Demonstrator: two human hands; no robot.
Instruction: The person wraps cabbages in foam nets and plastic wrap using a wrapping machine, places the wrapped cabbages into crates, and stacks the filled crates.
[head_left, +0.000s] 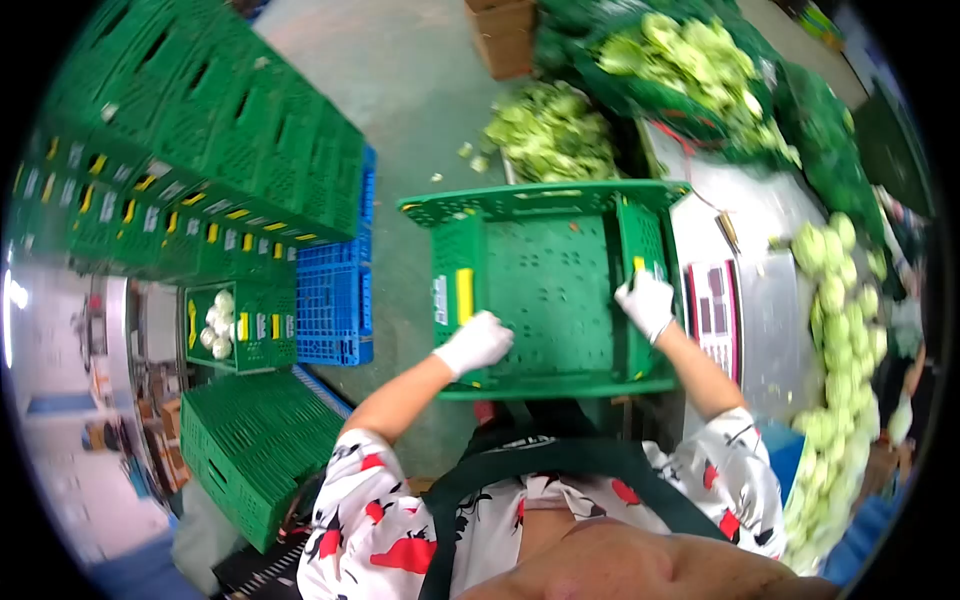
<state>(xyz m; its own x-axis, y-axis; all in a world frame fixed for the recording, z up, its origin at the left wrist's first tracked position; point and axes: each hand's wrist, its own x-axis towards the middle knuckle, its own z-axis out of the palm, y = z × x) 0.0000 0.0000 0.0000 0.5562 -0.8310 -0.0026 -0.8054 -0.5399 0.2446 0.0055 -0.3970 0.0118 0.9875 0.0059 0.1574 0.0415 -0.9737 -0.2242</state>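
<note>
Green crate [550,300] mid-scene, left of keypad panel [712,312]. Left hand [476,345] grips left wall, right hand [646,304] grips right. Tip: share weight evenly, keep crate level, mind panel edge.

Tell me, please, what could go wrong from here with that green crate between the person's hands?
The right end of the green crate, by the right hand, appears close to the red-edged keypad panel, so a sideways swing might knock it. The far rim also appears close to the leaf pile; pushing forward could scatter leaves. Leaf scraps on the floor might be slippery if stepped on.
</note>
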